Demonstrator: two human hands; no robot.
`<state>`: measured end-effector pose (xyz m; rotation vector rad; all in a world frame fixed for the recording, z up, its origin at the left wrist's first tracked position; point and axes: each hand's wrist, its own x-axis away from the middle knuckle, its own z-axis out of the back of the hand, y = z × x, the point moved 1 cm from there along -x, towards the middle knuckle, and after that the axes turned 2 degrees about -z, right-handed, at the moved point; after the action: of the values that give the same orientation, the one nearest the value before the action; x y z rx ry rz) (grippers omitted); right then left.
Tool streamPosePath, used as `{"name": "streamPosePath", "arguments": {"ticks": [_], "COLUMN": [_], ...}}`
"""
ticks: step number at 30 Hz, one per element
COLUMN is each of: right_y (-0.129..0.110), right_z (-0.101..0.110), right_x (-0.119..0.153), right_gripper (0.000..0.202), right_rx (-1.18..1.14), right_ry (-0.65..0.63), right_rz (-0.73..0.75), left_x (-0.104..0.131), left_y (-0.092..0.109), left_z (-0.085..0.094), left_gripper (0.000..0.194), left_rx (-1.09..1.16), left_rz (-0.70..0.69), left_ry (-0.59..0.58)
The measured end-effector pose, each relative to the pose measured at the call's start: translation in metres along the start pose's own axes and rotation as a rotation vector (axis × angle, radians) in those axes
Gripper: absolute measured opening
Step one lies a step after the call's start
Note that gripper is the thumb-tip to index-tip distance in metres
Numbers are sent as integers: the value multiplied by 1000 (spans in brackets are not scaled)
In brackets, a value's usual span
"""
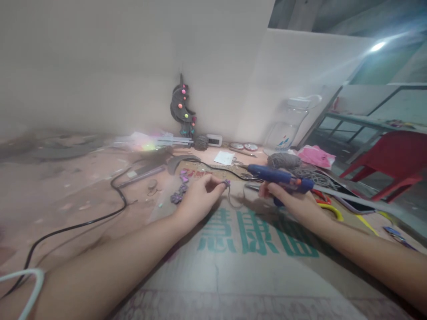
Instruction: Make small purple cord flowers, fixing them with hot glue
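Note:
My right hand [293,199] is wrapped round a blue hot glue gun [271,173]. Its nozzle points left, towards my left hand, and a long whitish glue stick [347,194] runs out of its back. Between thumb and fingertips my left hand [202,195] pinches a small purple-grey flower [227,182]. A thin grey cord [230,200] hangs from the flower and curves to the right across the cardboard. Just left of that hand lie several purple and grey flower pieces [180,192]. The nozzle tip and the flower are apart.
Printed cardboard [216,271] covers the table under my hands. A black cable [80,226] snakes along the left. Grey yarn [284,161], yellow-handled scissors [333,211], a phone [353,200] and a clear bottle [287,126] stand or lie right. A decorated grey crescent [178,104] hangs behind.

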<state>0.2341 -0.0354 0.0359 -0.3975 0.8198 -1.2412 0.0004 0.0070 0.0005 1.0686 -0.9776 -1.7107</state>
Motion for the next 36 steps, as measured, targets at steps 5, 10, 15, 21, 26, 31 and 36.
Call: {"name": "streamPosePath", "arguments": {"ticks": [5, 10, 15, 21, 26, 31, 36], "right_y": [-18, -33, -7, 50, 67, 66, 63], "right_z": [12, 15, 0, -23, -24, -18, -14], "right_x": [-16, -54, -115, -159, -164, -162, -139], "right_gripper": [39, 37, 37, 33, 40, 43, 45], "right_rx": [-111, 137, 273, 291, 265, 195, 133], "right_ry": [37, 120, 41, -7, -38, -24, 40], "right_rz": [-71, -126, -170, -236, -234, -180, -124], "left_x": [-1, -2, 0, -2, -2, 0, 0], "left_y": [-4, -7, -3, -5, -4, 0, 1], "left_z": [-3, -4, -3, -4, -3, -3, -3], "left_gripper": [23, 21, 19, 19, 19, 18, 18], "left_rx": [49, 66, 20, 35, 37, 36, 14], "left_rz": [-3, 23, 27, 21, 26, 45, 53], "left_ry": [-12, -23, -21, -29, -31, -43, -29]}}
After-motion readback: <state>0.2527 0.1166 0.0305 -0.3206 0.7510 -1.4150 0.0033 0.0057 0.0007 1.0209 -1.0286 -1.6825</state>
